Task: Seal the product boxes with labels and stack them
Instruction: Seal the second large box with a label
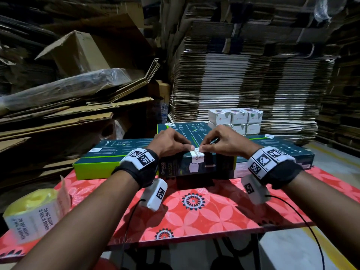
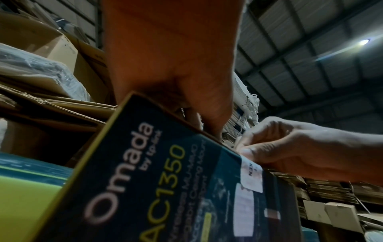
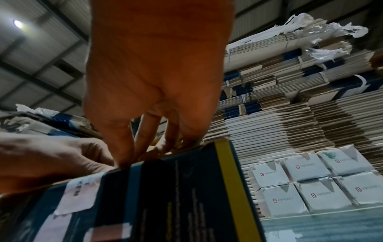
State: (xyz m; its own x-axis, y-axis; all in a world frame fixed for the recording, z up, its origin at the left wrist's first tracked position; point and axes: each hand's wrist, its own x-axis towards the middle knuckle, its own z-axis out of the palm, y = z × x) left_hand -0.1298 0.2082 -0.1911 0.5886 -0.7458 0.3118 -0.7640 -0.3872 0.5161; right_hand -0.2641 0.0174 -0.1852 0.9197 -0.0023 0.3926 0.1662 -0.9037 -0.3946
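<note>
The seal label is being pressed over the near top edge of the dark product box, upright mid-surface; left hand and right hand fingers are pinched on it. Rubbing flat, then stacking, is called for next.

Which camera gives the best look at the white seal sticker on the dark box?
The head view: the sticker shows whole, folded over the top edge of the box, its print readable, with the left hand and right hand pressing it. Both wrist views show only its blurred lower part on the box's front.
</note>
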